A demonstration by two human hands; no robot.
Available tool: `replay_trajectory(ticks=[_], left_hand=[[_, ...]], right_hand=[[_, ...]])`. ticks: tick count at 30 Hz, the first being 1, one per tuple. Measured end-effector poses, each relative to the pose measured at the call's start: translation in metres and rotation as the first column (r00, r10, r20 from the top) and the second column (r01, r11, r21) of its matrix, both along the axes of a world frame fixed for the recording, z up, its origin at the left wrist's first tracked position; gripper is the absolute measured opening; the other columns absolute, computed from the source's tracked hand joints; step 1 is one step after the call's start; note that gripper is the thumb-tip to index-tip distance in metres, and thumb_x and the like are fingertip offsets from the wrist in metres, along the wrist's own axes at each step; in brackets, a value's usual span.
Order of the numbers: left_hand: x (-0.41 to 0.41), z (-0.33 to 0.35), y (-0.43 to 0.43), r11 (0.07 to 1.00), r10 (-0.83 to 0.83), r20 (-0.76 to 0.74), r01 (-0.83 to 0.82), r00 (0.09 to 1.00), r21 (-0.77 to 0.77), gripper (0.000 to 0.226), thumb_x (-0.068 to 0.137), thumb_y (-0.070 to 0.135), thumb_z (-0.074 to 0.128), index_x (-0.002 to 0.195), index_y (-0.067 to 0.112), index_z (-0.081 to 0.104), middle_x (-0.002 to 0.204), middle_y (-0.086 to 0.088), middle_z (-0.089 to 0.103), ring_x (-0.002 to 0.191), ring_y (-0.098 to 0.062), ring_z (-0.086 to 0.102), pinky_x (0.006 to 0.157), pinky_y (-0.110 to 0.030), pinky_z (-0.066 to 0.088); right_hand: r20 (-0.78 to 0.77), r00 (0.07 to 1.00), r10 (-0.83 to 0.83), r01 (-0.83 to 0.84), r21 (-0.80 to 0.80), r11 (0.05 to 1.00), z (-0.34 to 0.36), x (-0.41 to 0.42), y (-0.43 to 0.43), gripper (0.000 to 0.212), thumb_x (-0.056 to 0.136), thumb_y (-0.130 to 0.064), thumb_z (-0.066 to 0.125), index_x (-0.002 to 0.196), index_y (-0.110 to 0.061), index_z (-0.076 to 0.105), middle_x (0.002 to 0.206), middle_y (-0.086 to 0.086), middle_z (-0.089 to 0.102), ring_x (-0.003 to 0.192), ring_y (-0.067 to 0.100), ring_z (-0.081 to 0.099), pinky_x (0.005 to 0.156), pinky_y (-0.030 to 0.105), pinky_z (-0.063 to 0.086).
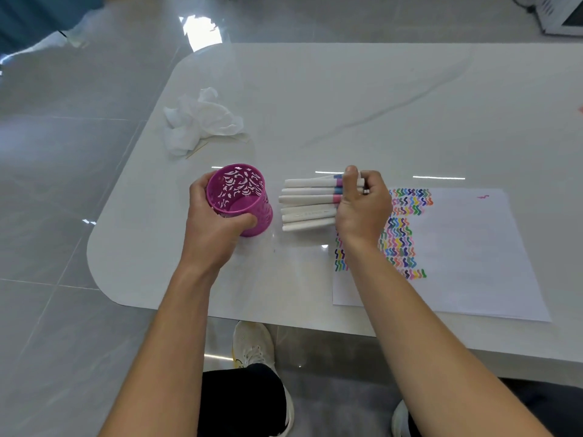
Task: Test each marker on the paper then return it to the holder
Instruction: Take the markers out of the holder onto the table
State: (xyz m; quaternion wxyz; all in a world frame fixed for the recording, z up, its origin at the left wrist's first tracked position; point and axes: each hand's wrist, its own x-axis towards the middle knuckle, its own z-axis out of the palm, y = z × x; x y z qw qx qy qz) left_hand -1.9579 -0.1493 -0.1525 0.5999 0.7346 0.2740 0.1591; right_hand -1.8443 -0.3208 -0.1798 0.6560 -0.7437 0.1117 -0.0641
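Note:
My left hand (210, 222) grips a purple cut-out pattern holder (240, 197), tilted with its open mouth facing me; it looks empty inside. Just right of it, my right hand (362, 206) holds a bundle of several white markers (307, 204) by their coloured cap ends, their barrels pointing left toward the holder. The bundle sits just above the white table (315, 105). Under and right of my right hand lies a white paper (467, 247) covered on its left side with rows of multicoloured squiggles (400, 244).
A crumpled white tissue (198, 121) with a thin stick beside it lies at the far left of the table. The table's rounded left corner and front edge are close to my arms. My knee and white shoes show below the front edge.

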Motion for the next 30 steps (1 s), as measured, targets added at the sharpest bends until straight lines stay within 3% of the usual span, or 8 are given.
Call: replay_trajectory(ticks=[2, 5, 7, 11, 16, 18, 21, 30], left_hand=[[0.000, 0.000, 0.001, 1.000, -0.004, 0.001, 0.004, 1.000, 0.005, 0.092, 0.054, 0.011, 0.081, 0.134, 0.037, 0.045, 0.127, 0.013, 0.056, 0.115, -0.009, 0.059, 0.073, -0.013, 0.055], [0.000, 0.001, 0.002, 1.000, -0.003, -0.013, 0.003, 1.000, 0.000, 0.098, 0.057, 0.013, 0.081, 0.142, 0.039, 0.041, 0.127, 0.017, 0.055, 0.115, -0.007, 0.059, 0.075, -0.015, 0.056], [0.000, 0.001, 0.002, 1.000, 0.000, -0.033, 0.000, 0.999, 0.020, 0.104, 0.059, 0.015, 0.081, 0.149, 0.039, 0.034, 0.128, 0.022, 0.052, 0.116, -0.005, 0.057, 0.076, -0.014, 0.055], [0.000, -0.001, 0.001, 0.998, 0.015, -0.045, -0.012, 0.999, 0.054, 0.108, 0.070, 0.007, 0.082, 0.156, 0.038, 0.024, 0.139, 0.014, 0.048, 0.124, -0.011, 0.054, 0.084, -0.018, 0.053], [0.001, -0.002, 0.000, 0.996, 0.022, -0.057, -0.017, 0.998, 0.092, 0.107, 0.073, 0.006, 0.082, 0.156, 0.039, 0.023, 0.143, 0.012, 0.045, 0.127, -0.013, 0.052, 0.081, -0.015, 0.051], [0.002, -0.002, 0.000, 0.995, 0.025, -0.061, -0.019, 0.998, 0.094, 0.106, 0.073, 0.006, 0.083, 0.156, 0.038, 0.024, 0.142, 0.013, 0.045, 0.126, -0.012, 0.052, 0.078, -0.012, 0.051], [0.002, -0.001, -0.001, 0.995, 0.028, -0.061, -0.021, 0.998, 0.099, 0.104, 0.073, 0.006, 0.083, 0.155, 0.037, 0.026, 0.140, 0.014, 0.045, 0.125, -0.012, 0.051, 0.076, -0.010, 0.051], [0.003, 0.006, -0.010, 0.989, 0.047, -0.048, -0.039, 0.998, 0.144, 0.107, 0.074, 0.005, 0.081, 0.156, 0.038, 0.021, 0.149, 0.012, 0.040, 0.132, -0.012, 0.047, 0.087, -0.017, 0.051]], right_hand=[[0.016, 1.000, -0.013, 0.013, -0.049, 0.999, -0.001, -0.002, 0.006, 0.026, 0.103, -0.028, 0.062, 0.082, -0.013, 0.062, 0.062, -0.020, 0.065, 0.055, -0.008, 0.063, 0.059, 0.010, 0.044], [0.013, 1.000, 0.007, -0.005, -0.146, 0.989, -0.005, -0.005, 0.011, 0.028, 0.104, -0.034, 0.058, 0.085, -0.014, 0.060, 0.083, 0.003, 0.071, 0.079, 0.018, 0.068, 0.074, 0.037, 0.052], [0.021, 0.999, 0.031, -0.027, -0.182, 0.983, -0.007, -0.007, 0.014, 0.027, 0.105, -0.036, 0.056, 0.085, -0.018, 0.059, 0.091, 0.008, 0.071, 0.085, 0.027, 0.065, 0.076, 0.042, 0.051], [-0.008, 0.997, 0.072, -0.072, -0.218, 0.973, -0.008, -0.006, 0.018, 0.033, 0.106, -0.040, 0.051, 0.096, -0.011, 0.064, 0.098, 0.010, 0.069, 0.087, 0.026, 0.064, 0.071, 0.038, 0.049], [0.011, 0.995, 0.102, -0.095, -0.282, 0.955, -0.009, -0.007, 0.018, 0.028, 0.107, -0.035, 0.052, 0.099, -0.010, 0.060, 0.101, 0.011, 0.065, 0.086, 0.020, 0.054, 0.067, 0.025, 0.030], [0.009, 0.993, 0.118, -0.111, -0.266, 0.958, -0.010, -0.007, 0.017, 0.027, 0.107, -0.034, 0.052, 0.099, -0.009, 0.060, 0.102, 0.011, 0.066, 0.092, 0.025, 0.058, 0.073, 0.029, 0.040], [0.000, 0.990, 0.139, -0.135, -0.243, 0.961, -0.010, -0.007, 0.013, 0.026, 0.106, -0.031, 0.053, 0.102, -0.007, 0.061, 0.103, 0.012, 0.068, 0.098, 0.033, 0.064, 0.082, 0.046, 0.052], [-0.007, 0.984, 0.181, -0.178, -0.222, 0.959, -0.007, -0.008, 0.002, 0.014, 0.102, -0.023, 0.058, 0.107, -0.013, 0.065, 0.104, 0.002, 0.066, 0.100, 0.024, 0.062, 0.087, 0.039, 0.053]])
